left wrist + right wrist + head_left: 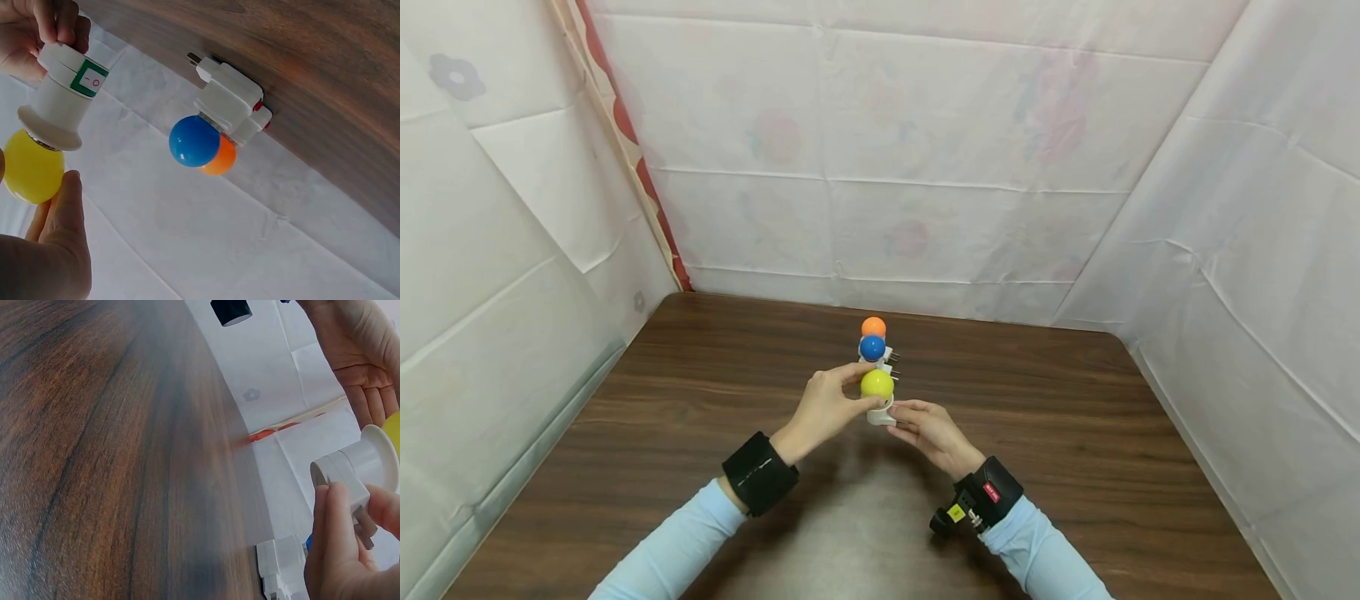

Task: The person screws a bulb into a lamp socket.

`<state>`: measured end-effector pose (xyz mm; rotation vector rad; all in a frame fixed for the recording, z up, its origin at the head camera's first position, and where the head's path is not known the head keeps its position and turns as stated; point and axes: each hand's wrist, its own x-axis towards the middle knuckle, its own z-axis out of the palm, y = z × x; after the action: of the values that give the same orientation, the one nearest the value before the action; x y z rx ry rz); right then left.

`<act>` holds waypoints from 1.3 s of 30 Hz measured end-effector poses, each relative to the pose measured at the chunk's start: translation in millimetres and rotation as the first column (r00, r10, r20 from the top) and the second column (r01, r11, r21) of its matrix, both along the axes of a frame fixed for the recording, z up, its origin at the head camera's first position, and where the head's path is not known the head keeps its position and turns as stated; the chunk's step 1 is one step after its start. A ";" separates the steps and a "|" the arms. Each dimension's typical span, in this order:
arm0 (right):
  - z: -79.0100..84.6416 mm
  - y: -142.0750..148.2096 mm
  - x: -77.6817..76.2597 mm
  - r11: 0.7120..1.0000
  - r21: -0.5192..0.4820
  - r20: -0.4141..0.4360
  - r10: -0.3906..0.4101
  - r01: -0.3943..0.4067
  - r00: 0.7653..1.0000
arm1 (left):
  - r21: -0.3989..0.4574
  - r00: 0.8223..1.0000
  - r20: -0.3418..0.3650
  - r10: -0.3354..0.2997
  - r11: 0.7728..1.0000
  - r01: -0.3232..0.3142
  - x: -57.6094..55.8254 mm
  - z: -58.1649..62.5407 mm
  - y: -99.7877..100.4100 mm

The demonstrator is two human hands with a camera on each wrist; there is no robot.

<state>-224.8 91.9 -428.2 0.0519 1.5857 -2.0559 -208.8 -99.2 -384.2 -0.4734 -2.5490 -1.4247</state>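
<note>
Between the thumb and fingers of my left hand [829,406] is a round yellow bulb [877,384]. It sits in a white plug-in lamp socket [62,103], with a sliver of metal base showing at the rim. My right hand [936,433] pinches the socket by its plug end, and the metal prongs [364,528] show between the fingers in the right wrist view. A green-framed rocker switch [89,79] is on the socket's side. Just beyond stand two similar white sockets, one with a blue bulb [872,347], the farther one with an orange bulb [873,327].
The dark wood-grain table [700,375] carries the standing sockets, whose prongs [895,357] point right. White sheeting [880,167] hangs behind the table and along both sides. A camera [951,518] juts from the right wristband.
</note>
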 end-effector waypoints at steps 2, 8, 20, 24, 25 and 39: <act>0.7 0.0 -0.3 1.000 0.001 -0.002 -0.002 0.002 1.000 | -0.005 1.000 -0.003 -0.022 1.000 0.022 -1.0 0.4 -1.6; 3.0 1.2 -1.8 1.000 0.011 -0.005 -0.015 0.016 1.000 | -0.026 0.990 -0.026 -0.139 0.990 0.138 -7.6 3.3 -7.4; 4.1 3.3 -1.7 1.000 0.018 -0.031 0.003 -0.002 1.000 | -0.014 0.935 0.085 -0.345 0.938 0.348 -19.1 10.1 -16.3; 5.2 2.3 -1.2 1.000 0.019 -0.030 0.007 -0.006 1.000 | -0.006 0.928 0.105 -0.357 0.933 0.359 -20.6 9.5 -18.8; 5.2 2.0 -1.3 1.000 0.021 -0.029 0.008 -0.007 1.000 | -0.003 0.927 0.108 -0.358 0.933 0.360 -20.8 9.2 -19.4; 8.8 2.8 -2.6 1.000 0.009 -0.014 -0.018 0.019 1.000 | 0.071 0.984 0.002 -0.176 0.982 0.175 -9.9 3.6 -8.5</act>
<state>-227.4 94.7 -419.4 0.0562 1.6087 -2.0673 -218.6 -107.7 -380.6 -0.6969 -2.5072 -1.5714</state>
